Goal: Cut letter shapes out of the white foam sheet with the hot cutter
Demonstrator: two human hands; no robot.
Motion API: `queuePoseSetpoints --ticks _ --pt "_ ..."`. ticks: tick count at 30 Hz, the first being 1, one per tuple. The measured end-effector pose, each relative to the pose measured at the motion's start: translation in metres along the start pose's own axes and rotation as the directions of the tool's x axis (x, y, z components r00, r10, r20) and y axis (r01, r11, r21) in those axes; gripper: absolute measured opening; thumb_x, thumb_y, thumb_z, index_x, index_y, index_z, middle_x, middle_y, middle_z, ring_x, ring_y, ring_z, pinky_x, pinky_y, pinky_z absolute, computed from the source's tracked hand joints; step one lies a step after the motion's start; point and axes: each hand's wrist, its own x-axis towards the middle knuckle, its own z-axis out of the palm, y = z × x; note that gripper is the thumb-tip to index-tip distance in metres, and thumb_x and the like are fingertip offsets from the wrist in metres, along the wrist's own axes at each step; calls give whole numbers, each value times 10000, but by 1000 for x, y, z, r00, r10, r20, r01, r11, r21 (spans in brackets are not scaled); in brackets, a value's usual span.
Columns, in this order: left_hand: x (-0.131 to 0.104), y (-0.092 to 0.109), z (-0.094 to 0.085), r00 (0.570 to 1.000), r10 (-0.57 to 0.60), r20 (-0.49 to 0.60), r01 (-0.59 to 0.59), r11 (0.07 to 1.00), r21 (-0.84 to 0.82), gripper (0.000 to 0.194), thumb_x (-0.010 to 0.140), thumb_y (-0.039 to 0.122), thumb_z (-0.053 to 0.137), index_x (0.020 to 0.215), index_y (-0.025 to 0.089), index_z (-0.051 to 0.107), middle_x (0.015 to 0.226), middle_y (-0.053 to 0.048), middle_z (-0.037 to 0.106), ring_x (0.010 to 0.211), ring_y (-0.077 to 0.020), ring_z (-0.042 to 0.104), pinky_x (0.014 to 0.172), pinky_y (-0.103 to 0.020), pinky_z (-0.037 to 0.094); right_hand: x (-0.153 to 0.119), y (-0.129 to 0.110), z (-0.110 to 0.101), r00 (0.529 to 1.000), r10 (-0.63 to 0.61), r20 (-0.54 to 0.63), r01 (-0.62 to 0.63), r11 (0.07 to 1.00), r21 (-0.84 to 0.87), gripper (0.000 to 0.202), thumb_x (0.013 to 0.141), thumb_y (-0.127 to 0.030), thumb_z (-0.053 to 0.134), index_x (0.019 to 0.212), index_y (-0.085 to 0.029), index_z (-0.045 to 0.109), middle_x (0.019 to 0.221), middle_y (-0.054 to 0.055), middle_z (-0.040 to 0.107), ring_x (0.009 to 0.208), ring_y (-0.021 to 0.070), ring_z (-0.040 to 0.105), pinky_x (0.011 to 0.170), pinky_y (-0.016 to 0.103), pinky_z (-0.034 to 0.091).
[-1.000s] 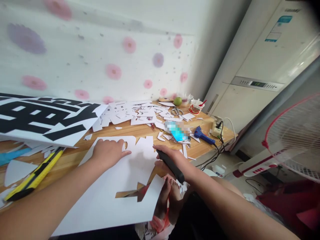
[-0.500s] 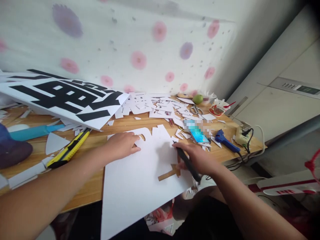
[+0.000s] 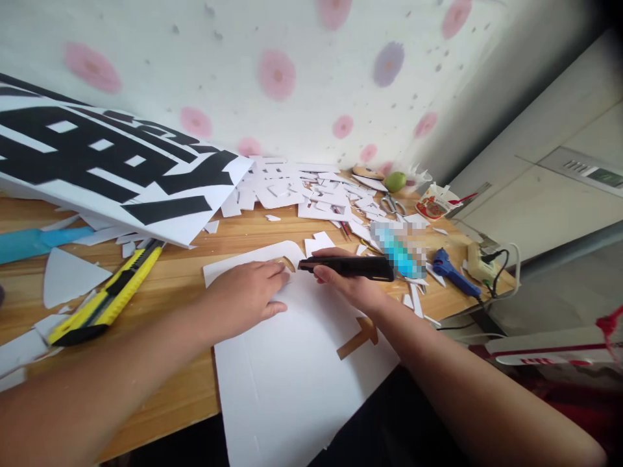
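My left hand (image 3: 246,295) lies flat on a large white paper sheet (image 3: 302,370) that hangs over the front edge of the wooden table (image 3: 189,383), pressing it down near its far cut edge. My right hand (image 3: 348,285) grips a black utility knife (image 3: 348,266), held level with its tip pointing left, close to my left fingers. The sheet has shapes cut out of it, one showing wood at the right (image 3: 360,336).
A yellow utility knife (image 3: 104,298) lies left of the sheet. A black-and-white printed board (image 3: 111,172) leans at the back left. Several white paper scraps (image 3: 302,194), scissors (image 3: 392,206), a phone (image 3: 402,250), a blue glue gun (image 3: 452,272) and a power strip (image 3: 479,261) crowd the far right.
The sheet has turned and shifted on the table. My right hand swung the black knife from pointing down at the sheet to lying level near its far edge. My left hand stayed on the paper.
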Motion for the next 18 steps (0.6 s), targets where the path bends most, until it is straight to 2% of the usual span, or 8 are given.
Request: queuePoseSetpoints --ticks 6,11,15,18 --pt "2 1 5 1000 2 -9 -2 1000 -9 513 908 331 676 1384 157 596 1513 -176 519 1385 -377 509 1156 -554 423 7 -3 1 995 -79 56 82 994 -66 302 845 -386 712 1101 -227 701 1083 74 782 979 218 730 930 405 582" --pt "1 2 8 1000 -7 -23 7 1000 1 546 896 338 694 1401 163 580 1531 -174 495 1392 -360 507 1167 -547 417 7 -6 -1 991 -79 111 88 993 -79 306 847 -379 717 1105 -215 705 1060 75 799 931 214 748 888 390 603" --pt "1 3 5 999 -15 40 14 999 30 569 927 348 659 1439 134 538 1561 -179 447 1428 -350 465 1177 -558 406 9 -6 -2 986 -125 114 134 988 -74 269 848 -358 716 1079 -221 714 1047 62 799 916 206 750 858 367 610" --pt "2 4 4 999 -17 48 16 999 34 568 927 344 660 1437 126 538 1565 -181 438 1430 -351 462 1178 -565 403 10 -6 -1 984 -130 125 139 988 -64 264 853 -348 714 1083 -219 714 1049 60 799 923 203 752 858 360 612"
